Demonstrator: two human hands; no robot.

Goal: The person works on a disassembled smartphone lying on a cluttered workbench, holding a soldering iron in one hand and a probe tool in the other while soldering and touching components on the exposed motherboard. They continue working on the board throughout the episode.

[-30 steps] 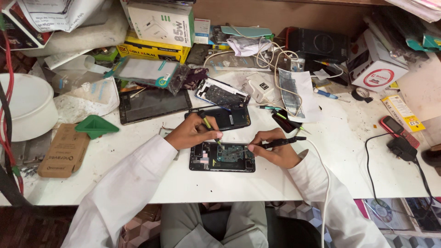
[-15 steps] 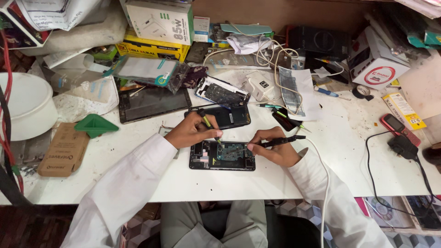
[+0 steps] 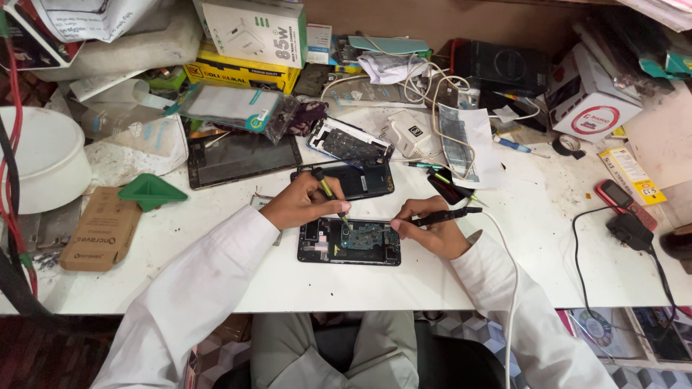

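An opened phone (image 3: 349, 243) lies flat on the white table (image 3: 303, 284), its circuit board showing. My left hand (image 3: 301, 202) holds a thin green-and-black tool (image 3: 330, 196) with the tip down on the board. My right hand (image 3: 431, 229) rests at the phone's right end and grips a black pen-shaped tool (image 3: 441, 215), held level and pointing left, with a white cable (image 3: 510, 281) trailing from it over my sleeve.
A second dark phone (image 3: 360, 180) and a phone frame (image 3: 351, 144) lie just behind. A tablet (image 3: 241, 158), green holder (image 3: 150, 193), cardboard box (image 3: 101, 229) and white bowl (image 3: 40, 158) stand left. Boxes, cables and a red phone (image 3: 618, 196) crowd the back and right.
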